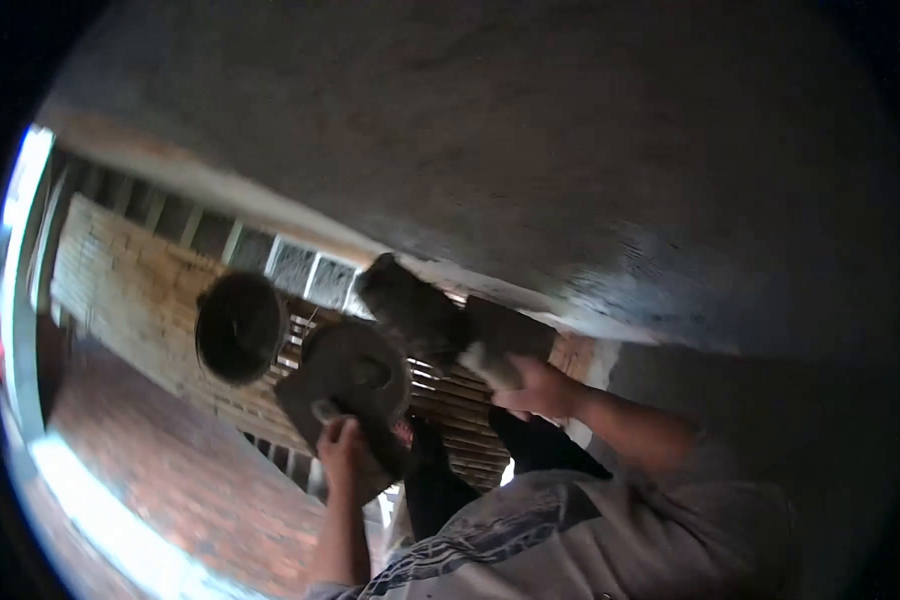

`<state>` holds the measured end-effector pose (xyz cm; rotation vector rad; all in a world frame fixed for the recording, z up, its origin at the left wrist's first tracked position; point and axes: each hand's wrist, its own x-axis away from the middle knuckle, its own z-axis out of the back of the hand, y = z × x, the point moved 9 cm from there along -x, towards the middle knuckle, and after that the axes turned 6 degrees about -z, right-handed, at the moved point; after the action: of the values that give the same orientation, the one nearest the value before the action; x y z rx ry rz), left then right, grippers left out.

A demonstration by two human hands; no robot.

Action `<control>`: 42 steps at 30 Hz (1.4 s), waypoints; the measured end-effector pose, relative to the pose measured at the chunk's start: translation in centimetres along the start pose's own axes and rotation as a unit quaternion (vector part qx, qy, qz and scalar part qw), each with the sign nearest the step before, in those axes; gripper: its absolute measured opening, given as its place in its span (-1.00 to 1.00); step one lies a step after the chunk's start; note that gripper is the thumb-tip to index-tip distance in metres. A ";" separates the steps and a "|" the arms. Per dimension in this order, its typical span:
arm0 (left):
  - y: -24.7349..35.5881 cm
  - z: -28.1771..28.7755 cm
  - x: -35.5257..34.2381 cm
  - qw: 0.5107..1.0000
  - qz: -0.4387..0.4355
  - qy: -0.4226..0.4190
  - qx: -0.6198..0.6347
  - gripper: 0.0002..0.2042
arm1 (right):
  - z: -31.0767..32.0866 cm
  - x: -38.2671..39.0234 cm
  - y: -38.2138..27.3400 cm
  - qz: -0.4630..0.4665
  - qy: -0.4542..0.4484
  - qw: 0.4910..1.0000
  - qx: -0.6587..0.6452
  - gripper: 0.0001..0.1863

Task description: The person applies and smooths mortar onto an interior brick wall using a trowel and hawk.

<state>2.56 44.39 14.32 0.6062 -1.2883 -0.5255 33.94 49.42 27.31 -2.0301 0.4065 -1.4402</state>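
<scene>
My right hand (pixel 542 387) is closed around the pale, thick handle of a plastering float (pixel 490 366). A lump of dark wet mortar (pixel 410 308) sits at the float's left end, close to the wall. Lower and to the left, my left hand (pixel 342 447) grips the handle of a trowel (pixel 305 400), whose dark flat blade partly overlaps a round basin (pixel 395 365). Inside the basin lies a dark lump of mortar (pixel 372 373). A dark rectangular panel (pixel 515 328) shows behind the float's handle; I cannot tell whether it belongs to the float.
A dark bucket (pixel 238 328) stands left of the basin on a platform of slats (pixel 120 262) with gaps. The large grey plastered wall (pixel 530 150) runs along the far side. Below the platform on the left is a reddish brick surface (pixel 190 470). My legs (pixel 435 465) are on the slats.
</scene>
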 end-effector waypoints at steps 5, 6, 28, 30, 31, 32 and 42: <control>4.9 -10.3 4.6 0.957 -0.174 -0.147 0.182 -0.68 | -5.4 -5.0 -1.3 0.062 -0.018 0.993 0.103 -0.77; 5.5 -11.1 5.0 0.924 -0.193 -0.195 0.267 -0.65 | -6.8 -5.3 -2.3 0.076 -0.006 0.983 0.166 -0.77; -4.3 -0.7 5.8 0.898 0.063 -0.068 0.430 -0.68 | -21.6 -17.2 13.2 -0.077 -0.257 0.956 -0.116 -0.65; -5.4 -0.2 6.3 0.897 0.086 -0.067 0.429 -0.68 | -20.1 -17.1 12.6 -0.060 -0.223 0.969 -0.090 -0.65; -5.9 0.0 6.6 0.896 0.098 -0.067 0.429 -0.68 | -17.7 -16.6 12.5 -0.041 -0.187 0.979 -0.063 -0.66; -6.0 0.4 6.8 0.896 0.098 -0.069 0.428 -0.68 | -15.3 -16.6 11.6 -0.022 -0.149 0.988 -0.036 -0.67; -3.8 -3.0 9.7 0.867 0.162 -0.367 0.295 -0.65 | 8.9 -7.0 4.4 0.160 0.225 0.934 0.227 -0.71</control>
<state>7.42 35.47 18.23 0.6931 -2.2747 -0.0434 40.11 52.73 17.36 -1.2022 0.5082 -1.6046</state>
